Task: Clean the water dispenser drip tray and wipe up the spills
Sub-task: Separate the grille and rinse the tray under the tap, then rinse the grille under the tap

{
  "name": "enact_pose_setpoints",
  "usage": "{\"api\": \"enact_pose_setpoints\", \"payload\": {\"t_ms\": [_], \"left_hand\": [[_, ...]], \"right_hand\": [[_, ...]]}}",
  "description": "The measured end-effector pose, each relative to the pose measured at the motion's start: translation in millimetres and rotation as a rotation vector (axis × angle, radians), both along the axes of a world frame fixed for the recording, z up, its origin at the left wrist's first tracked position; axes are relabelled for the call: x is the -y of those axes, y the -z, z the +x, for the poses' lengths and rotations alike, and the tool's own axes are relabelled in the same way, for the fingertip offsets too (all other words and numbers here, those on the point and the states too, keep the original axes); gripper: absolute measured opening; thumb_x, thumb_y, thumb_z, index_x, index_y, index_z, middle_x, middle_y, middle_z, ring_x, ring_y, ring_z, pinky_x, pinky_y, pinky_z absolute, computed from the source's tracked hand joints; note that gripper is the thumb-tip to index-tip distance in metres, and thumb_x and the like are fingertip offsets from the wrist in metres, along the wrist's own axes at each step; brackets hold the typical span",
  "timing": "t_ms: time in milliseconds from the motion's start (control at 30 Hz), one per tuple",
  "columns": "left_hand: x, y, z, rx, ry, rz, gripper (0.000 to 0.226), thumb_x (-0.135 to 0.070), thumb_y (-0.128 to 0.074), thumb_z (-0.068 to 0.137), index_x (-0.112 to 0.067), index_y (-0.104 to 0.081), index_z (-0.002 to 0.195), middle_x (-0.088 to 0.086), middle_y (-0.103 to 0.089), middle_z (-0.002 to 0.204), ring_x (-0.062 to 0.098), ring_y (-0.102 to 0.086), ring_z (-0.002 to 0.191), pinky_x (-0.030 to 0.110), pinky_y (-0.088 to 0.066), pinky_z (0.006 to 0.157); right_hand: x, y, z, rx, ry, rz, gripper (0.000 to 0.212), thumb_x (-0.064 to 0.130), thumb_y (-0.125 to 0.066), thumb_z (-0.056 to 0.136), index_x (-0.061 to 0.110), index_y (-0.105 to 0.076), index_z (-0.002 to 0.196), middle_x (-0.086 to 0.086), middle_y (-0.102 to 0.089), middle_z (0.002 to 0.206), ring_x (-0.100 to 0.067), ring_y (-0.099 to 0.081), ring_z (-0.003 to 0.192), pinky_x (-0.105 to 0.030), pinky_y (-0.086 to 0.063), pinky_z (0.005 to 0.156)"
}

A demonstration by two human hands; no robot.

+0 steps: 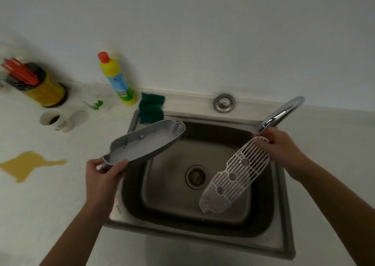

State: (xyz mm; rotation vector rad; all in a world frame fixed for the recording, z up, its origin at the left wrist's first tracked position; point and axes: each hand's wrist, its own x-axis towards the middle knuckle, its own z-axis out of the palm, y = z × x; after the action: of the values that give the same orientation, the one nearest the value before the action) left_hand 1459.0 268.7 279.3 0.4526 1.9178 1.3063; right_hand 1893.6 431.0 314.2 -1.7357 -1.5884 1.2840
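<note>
My left hand [103,176] grips the near end of the grey drip tray [148,142], which is tilted and reaches over the left rim of the steel sink [211,233]. My right hand [282,146] holds the far end of the white slotted tray grille [235,176], which hangs slanted over the sink basin toward the drain [195,176]. A yellowish-brown spill [26,165] lies on the white counter to the left of the sink. A dark green cloth [151,108] is draped on the sink's back left corner.
The chrome tap [282,113] arches just behind my right hand. A yellow detergent bottle [117,79] with a red cap stands by the wall. Further left are a yellow utensil holder [40,83], a white mug [54,120] and a small glass [97,105].
</note>
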Motion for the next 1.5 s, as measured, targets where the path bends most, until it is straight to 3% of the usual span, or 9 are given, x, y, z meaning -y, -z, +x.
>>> {"api": "enact_pose_setpoints", "payload": {"t_ms": [267, 367, 533, 667, 800, 1067, 1167, 1300, 1500], "left_hand": [[10.1, 24.8, -66.4, 0.153, -0.305, 0.231, 0.046, -0.006, -0.083, 0.083, -0.018, -0.046, 0.108, 0.018, -0.062, 0.118, 0.033, -0.073, 0.108, 0.033, -0.065, 0.082], [12.0, 37.2, -79.7, 0.142, -0.314, 0.246, 0.046, -0.008, -0.083, 0.084, -0.018, -0.046, 0.109, 0.018, -0.064, 0.115, 0.033, -0.074, 0.106, 0.034, -0.064, 0.084], [27.1, 56.4, -103.6, -0.190, -0.170, 0.031, 0.043, -0.043, -0.088, 0.076, -0.024, -0.056, 0.098, 0.007, -0.068, 0.094, 0.028, -0.070, 0.090, 0.035, -0.060, 0.077], [41.9, 73.2, -114.6, -0.532, 0.014, -0.231, 0.065, -0.064, -0.080, 0.076, -0.020, -0.065, 0.122, -0.003, -0.058, 0.115, 0.021, -0.059, 0.104, 0.038, -0.054, 0.090], [43.2, 76.1, -116.8, -0.563, 0.075, -0.313, 0.073, -0.077, -0.070, 0.077, -0.020, -0.066, 0.122, -0.001, -0.059, 0.110, 0.021, -0.060, 0.101, 0.037, -0.053, 0.088], [39.2, 54.3, -102.9, -0.633, 0.005, -0.360, 0.091, -0.067, -0.079, 0.076, -0.018, -0.048, 0.147, 0.012, -0.053, 0.141, 0.034, -0.051, 0.131, 0.053, -0.048, 0.109], [31.5, 32.9, -76.9, -0.742, -0.037, -0.214, 0.079, -0.050, -0.082, 0.082, -0.023, -0.044, 0.146, 0.008, -0.051, 0.141, 0.028, -0.050, 0.127, 0.049, -0.047, 0.107], [13.4, 10.9, -15.3, -0.436, 0.117, 0.047, 0.040, -0.038, -0.075, 0.091, -0.034, -0.055, 0.124, -0.008, -0.064, 0.118, 0.011, -0.064, 0.105, 0.037, -0.057, 0.090], [-26.2, 9.2, 61.1, 0.181, 0.439, -0.014, 0.028, -0.044, -0.057, 0.103, -0.035, -0.060, 0.129, 0.000, -0.075, 0.114, 0.017, -0.078, 0.094, 0.036, -0.065, 0.075]], "right_hand": [[56.4, 48.4, -40.6, -0.501, 0.443, -0.399, 0.023, 0.001, -0.051, 0.104, 0.005, -0.068, 0.118, -0.019, -0.074, 0.109, -0.031, -0.071, 0.096, -0.032, -0.066, 0.063], [71.1, 52.0, -52.8, -0.568, 0.530, -0.485, 0.023, 0.001, -0.047, 0.105, 0.005, -0.069, 0.113, -0.012, -0.080, 0.092, -0.026, -0.073, 0.090, -0.029, -0.064, 0.055], [83.4, 50.9, -71.2, -0.603, 0.538, -0.508, 0.024, 0.001, -0.044, 0.106, 0.005, -0.068, 0.106, -0.007, -0.081, 0.079, -0.028, -0.075, 0.084, -0.029, -0.064, 0.057], [84.7, 54.7, -80.5, -0.596, 0.497, -0.497, 0.025, 0.000, -0.043, 0.106, 0.005, -0.068, 0.107, -0.005, -0.081, 0.080, -0.016, -0.078, 0.068, -0.028, -0.064, 0.059], [82.8, 55.4, -83.0, -0.576, 0.474, -0.491, 0.026, 0.001, -0.044, 0.106, 0.008, -0.069, 0.106, -0.005, -0.082, 0.083, -0.015, -0.079, 0.070, -0.028, -0.064, 0.056], [80.6, 50.6, -82.7, -0.583, 0.452, -0.485, 0.026, 0.000, -0.044, 0.106, 0.003, -0.066, 0.119, -0.008, -0.081, 0.087, -0.017, -0.079, 0.072, -0.029, -0.065, 0.064], [81.2, 43.7, -80.0, -0.573, 0.455, -0.469, 0.025, 0.001, -0.045, 0.106, 0.004, -0.066, 0.118, -0.015, -0.075, 0.106, -0.026, -0.075, 0.090, -0.030, -0.066, 0.064], [81.6, 34.9, -70.4, -0.600, 0.452, -0.438, 0.027, 0.002, -0.046, 0.105, 0.001, -0.064, 0.126, -0.020, -0.070, 0.115, -0.030, -0.069, 0.099, -0.030, -0.066, 0.064], [83.7, 28.2, -33.1, -0.616, 0.460, -0.425, 0.026, 0.005, -0.049, 0.105, 0.004, -0.070, 0.121, -0.018, -0.078, 0.110, -0.029, -0.078, 0.094, -0.035, -0.065, 0.069]]}}
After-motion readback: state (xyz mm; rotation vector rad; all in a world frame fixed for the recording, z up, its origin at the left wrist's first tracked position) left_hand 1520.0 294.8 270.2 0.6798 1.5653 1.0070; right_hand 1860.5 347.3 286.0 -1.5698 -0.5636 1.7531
